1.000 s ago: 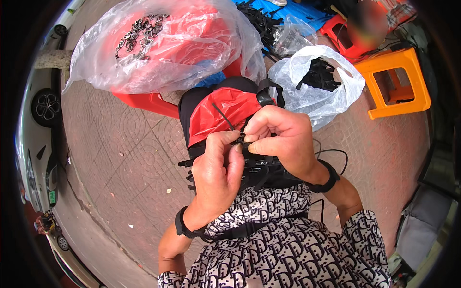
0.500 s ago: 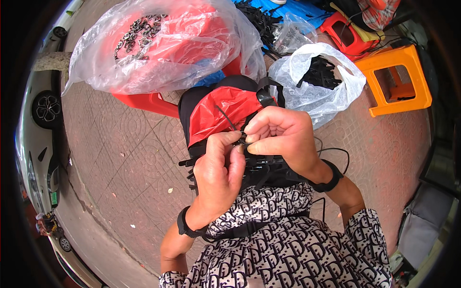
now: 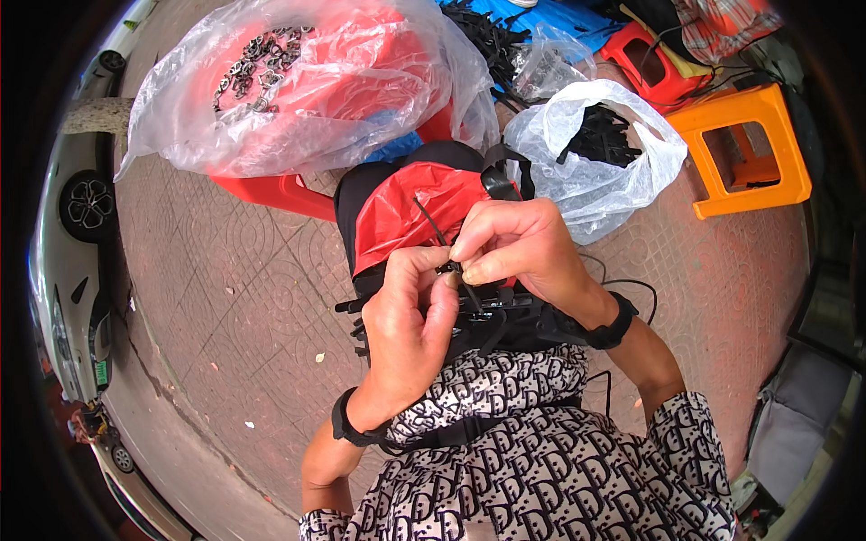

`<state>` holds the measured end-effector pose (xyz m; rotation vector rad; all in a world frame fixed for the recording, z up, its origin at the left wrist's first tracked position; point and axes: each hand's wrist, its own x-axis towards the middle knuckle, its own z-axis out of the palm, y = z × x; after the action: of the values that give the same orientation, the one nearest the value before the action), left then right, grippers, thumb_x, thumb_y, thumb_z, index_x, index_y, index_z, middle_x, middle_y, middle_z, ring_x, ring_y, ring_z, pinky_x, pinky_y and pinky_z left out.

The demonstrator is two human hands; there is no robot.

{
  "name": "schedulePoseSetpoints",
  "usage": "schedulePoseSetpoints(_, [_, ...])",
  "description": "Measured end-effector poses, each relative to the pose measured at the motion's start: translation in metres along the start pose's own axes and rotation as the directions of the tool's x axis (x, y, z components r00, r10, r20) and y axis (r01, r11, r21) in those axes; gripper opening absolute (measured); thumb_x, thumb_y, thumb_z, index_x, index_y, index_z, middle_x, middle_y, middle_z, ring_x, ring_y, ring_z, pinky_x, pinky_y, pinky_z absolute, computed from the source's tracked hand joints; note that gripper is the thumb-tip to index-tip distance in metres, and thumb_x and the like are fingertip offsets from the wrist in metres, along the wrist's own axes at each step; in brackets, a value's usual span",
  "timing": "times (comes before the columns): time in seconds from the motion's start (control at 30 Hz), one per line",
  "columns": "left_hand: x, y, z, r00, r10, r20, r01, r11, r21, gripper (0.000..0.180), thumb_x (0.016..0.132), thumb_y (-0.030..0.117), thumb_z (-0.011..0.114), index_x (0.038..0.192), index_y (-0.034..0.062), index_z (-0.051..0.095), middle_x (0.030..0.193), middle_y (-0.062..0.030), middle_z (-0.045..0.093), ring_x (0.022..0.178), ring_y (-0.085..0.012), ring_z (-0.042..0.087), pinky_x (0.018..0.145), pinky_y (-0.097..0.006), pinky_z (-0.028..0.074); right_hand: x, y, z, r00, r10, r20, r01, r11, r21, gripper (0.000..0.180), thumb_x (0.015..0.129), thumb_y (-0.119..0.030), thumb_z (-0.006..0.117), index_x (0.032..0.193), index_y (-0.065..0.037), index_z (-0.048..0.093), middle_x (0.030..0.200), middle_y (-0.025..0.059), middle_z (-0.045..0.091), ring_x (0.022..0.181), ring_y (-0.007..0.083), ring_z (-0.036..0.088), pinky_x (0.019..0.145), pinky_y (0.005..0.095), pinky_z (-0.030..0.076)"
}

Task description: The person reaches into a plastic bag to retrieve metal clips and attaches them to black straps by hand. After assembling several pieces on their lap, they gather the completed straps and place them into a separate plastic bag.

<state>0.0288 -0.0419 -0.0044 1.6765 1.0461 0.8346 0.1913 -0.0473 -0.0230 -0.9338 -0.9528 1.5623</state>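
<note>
Between both hands (image 3: 469, 279), a thin black cable tie (image 3: 433, 225) sticks up slanted.

The ground is a pavement (image 3: 225, 298) of reddish-brown patterned paving blocks, lit by bright daylight with soft shadows. Along its left edge runs a grey kerb (image 3: 158, 424), and beyond the kerb stands a parked white car (image 3: 68, 225) with a dark-spoked wheel, with a second vehicle only partly visible near the lower left. A tree trunk (image 3: 95, 115) rises at the upper left edge of the pavement. At the upper right stands an orange plastic stool (image 3: 749, 149), and just beyond it a smaller red stool (image 3: 654, 68). Blue sheeting (image 3: 559, 16) lies at the top edge.
</note>
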Motion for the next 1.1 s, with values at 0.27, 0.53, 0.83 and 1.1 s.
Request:
schedulePoseSetpoints(0.27, [-0.001, 0.0, 0.001, 0.998, -0.063, -0.007, 0.062, 0.992, -0.109, 0.014, 0.08, -0.004, 0.05, 0.093, -0.001, 0.049, 0.072, -0.0044, 0.058, 0.063, -0.0043, 0.053, 0.057, -0.018, 0.043, 0.006, 0.009, -0.003, 0.999, -0.051, 0.006, 0.05, 0.994, 0.094, 0.021, 0.055, 0.012, 0.061, 0.074, 0.004, 0.059, 0.078, 0.0092, 0.055, 0.074, 0.0154, 0.054, 0.066, 0.0239, 0.043])
schedulePoseSetpoints(0.53, [-0.001, -0.006, 0.003, 0.994, -0.108, 0.022, 0.11, 0.973, -0.203, 0.014, 0.08, -0.004, 0.05, 0.093, -0.0007, 0.049, 0.071, -0.003, 0.058, 0.062, -0.0029, 0.051, 0.056, -0.018, 0.042, 0.008, 0.021, -0.008, 0.99, -0.134, 0.035, 0.131, 0.988, 0.076, 0.02, 0.06, 0.007, 0.063, 0.08, 0.003, 0.061, 0.076, 0.0049, 0.058, 0.068, 0.0097, 0.054, 0.06, 0.0204, 0.043])
schedulePoseSetpoints(0.83, [-0.002, -0.001, 0.003, 0.987, -0.156, 0.028, 0.158, 0.966, -0.205, 0.013, 0.08, -0.004, 0.05, 0.092, -0.0006, 0.049, 0.071, -0.0023, 0.058, 0.061, -0.002, 0.049, 0.055, -0.017, 0.042, 0.006, 0.017, -0.007, 0.991, -0.137, 0.014, 0.137, 0.991, 0.006, 0.021, 0.053, 0.009, 0.066, 0.072, 0.003, 0.059, 0.077, 0.0091, 0.055, 0.076, 0.0174, 0.053, 0.069, 0.0261, 0.043])
schedulePoseSetpoints(1.1, [-0.002, 0.001, 0.006, 0.973, -0.229, 0.001, 0.223, 0.944, -0.243, 0.012, 0.08, -0.004, 0.05, 0.092, -0.0004, 0.049, 0.066, 0.0, 0.055, 0.058, -0.0013, 0.046, 0.053, -0.017, 0.04, 0.004, 0.012, -0.007, 0.928, -0.367, 0.064, 0.368, 0.877, -0.31, 0.014, 0.058, 0.001, 0.068, 0.07, 0.0, 0.062, 0.071, 0.005, 0.059, 0.07, 0.0141, 0.056, 0.064, 0.0247, 0.044])
